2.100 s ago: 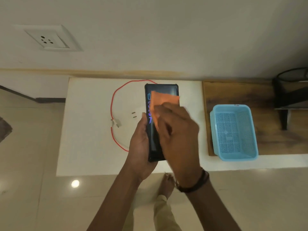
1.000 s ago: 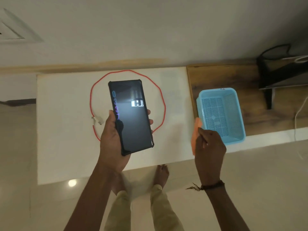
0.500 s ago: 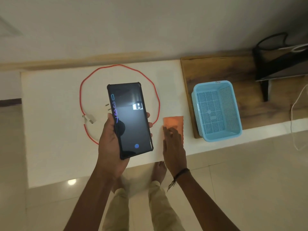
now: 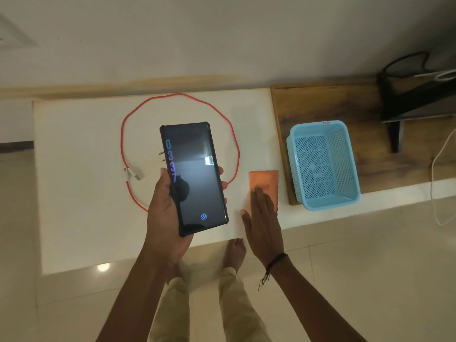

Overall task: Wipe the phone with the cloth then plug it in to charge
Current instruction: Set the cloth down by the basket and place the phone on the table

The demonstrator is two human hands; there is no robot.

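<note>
Orange cloth [image 4: 264, 183]: lies flat on the white desk [image 4: 74, 193], just left of the blue basket [image 4: 323, 164], near the front edge.
Right hand [image 4: 262, 223]: my palm faces down over the near end of the cloth, fingers [image 4: 259, 196] straight and slightly spread, resting on it without pinching.
Left hand [image 4: 165, 218]: I grip the phone [image 4: 195, 178] above the desk, thumb along its left edge, fingertips wrapped round the right edge.
Phone: screen up and lit, showing clock digits and a fingerprint icon; black case.
Red cable [image 4: 232, 134]: loops in a ring on the desk behind the phone; its white connector end [image 4: 134, 172] lies left of the phone.
Charger plug [image 4: 161, 156]: only two pins show beside the phone; the body is hidden.
Step in hand: wiping looks finished, cloth set down.
Next move: I judge my right hand must leave the cloth, pinch the connector and fit it into the phone's port.
</note>
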